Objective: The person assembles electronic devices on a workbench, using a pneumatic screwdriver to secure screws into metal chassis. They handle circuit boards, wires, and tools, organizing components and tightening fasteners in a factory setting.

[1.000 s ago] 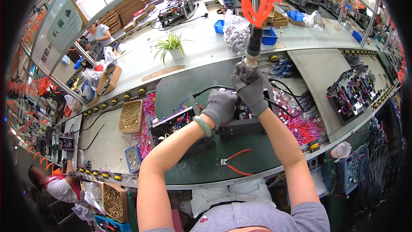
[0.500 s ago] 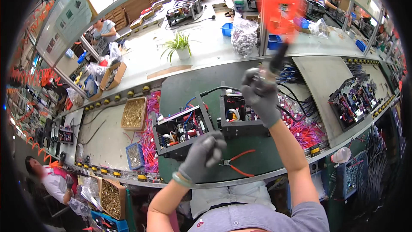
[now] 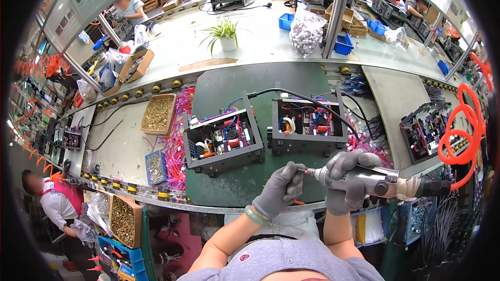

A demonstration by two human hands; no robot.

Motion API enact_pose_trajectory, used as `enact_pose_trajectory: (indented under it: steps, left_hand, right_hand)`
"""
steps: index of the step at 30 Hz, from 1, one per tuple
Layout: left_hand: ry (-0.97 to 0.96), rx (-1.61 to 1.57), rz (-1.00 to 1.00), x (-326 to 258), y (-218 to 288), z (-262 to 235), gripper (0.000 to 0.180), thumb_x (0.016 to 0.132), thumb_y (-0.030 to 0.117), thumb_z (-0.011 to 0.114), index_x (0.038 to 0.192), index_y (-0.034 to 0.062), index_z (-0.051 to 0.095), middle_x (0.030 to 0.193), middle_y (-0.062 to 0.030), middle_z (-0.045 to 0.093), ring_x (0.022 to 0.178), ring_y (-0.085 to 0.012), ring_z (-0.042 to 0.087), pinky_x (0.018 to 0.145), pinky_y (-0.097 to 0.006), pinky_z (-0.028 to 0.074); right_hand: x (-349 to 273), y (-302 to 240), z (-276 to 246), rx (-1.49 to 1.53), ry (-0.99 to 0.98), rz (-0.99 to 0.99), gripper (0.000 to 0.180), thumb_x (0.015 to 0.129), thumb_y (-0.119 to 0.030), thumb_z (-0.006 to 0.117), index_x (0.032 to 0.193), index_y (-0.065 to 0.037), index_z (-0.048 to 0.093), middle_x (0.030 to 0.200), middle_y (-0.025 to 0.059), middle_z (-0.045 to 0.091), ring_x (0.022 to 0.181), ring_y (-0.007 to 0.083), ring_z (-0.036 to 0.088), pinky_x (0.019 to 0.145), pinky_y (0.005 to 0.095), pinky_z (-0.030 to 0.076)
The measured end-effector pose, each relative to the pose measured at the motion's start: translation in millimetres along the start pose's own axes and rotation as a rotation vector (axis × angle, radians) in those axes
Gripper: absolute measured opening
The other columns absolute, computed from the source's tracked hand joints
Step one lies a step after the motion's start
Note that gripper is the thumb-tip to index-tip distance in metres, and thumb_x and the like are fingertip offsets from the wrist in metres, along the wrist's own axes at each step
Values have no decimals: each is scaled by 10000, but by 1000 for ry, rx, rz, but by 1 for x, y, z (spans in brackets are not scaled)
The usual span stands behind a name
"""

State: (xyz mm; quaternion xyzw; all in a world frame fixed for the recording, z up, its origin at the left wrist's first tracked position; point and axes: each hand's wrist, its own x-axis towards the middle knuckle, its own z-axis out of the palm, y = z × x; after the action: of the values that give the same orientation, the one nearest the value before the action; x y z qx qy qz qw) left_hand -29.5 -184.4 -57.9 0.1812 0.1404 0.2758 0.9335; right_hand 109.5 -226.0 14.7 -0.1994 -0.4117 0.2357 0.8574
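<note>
Green matting is covering the worktop (image 3: 245,86); near its front edge, the right hand (image 3: 346,179) is gripping a pneumatic screwdriver (image 3: 375,181); the left hand (image 3: 278,190) is pinching its bit tip (image 3: 303,170).

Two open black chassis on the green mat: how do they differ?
The left chassis sits skewed on the green mat; the right chassis lies nearly square. A black cable arcs over the right chassis, none over the left. The left chassis shows blue and red parts, the right a copper coil. Both are open-topped and untouched by either hand.

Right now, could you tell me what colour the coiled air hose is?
Bright orange coiled air hose, clearest in the head view.
</note>
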Motion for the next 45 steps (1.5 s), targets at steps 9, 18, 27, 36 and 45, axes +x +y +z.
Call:
enact_pose_trajectory:
  steps: [9, 18, 27, 36, 45]
  left_hand:
    - [23, 345, 234, 1, -16, 0, 375, 1017, 409, 486, 1075, 73, 642, 613, 10, 461, 445, -59, 336, 440, -222, 260]
    - [251, 1233, 513, -4, 60, 15, 285, 980, 245, 551, 1123, 31, 673, 766, -27, 626, 703, -119, 564, 673, -270, 455]
    - [-354, 2230, 671, 85, 121, 14, 184, 789, 202, 721, 969, 173, 746, 851, -16, 647, 856, -253, 601, 817, -399, 470]
    - [-14, 2514, 45, 121, 133, 36, 232, 770, 267, 600, 836, 94, 739, 812, -134, 691, 882, -327, 657, 829, -442, 511]
    - [-72, 2513, -277, 135, 130, 45, 218, 765, 266, 645, 861, 104, 756, 783, -144, 703, 811, -309, 698, 785, -396, 513]
  right_hand:
    - [17, -11, -3, 150, -96, 128, 476, 852, -284, 748, 1187, -35, 520, 897, 93, 581, 672, 184, 595, 630, 362, 535]
    - [16, -29, 4, -109, 275, 49, 508, 835, -340, 712, 1214, -59, 524, 938, 56, 555, 738, 141, 557, 680, 331, 485]
    - [11, -32, 2, -80, 265, 86, 485, 834, -327, 731, 1193, -71, 527, 941, 50, 554, 744, 141, 573, 694, 333, 481]
    - [16, -28, -13, -140, 274, 97, 473, 833, -313, 710, 1182, -56, 519, 930, 64, 539, 726, 136, 539, 691, 318, 461]
    - [36, 3, -26, -76, 265, 88, 463, 849, -297, 734, 1192, -69, 523, 948, 59, 557, 758, 154, 571, 728, 353, 497]
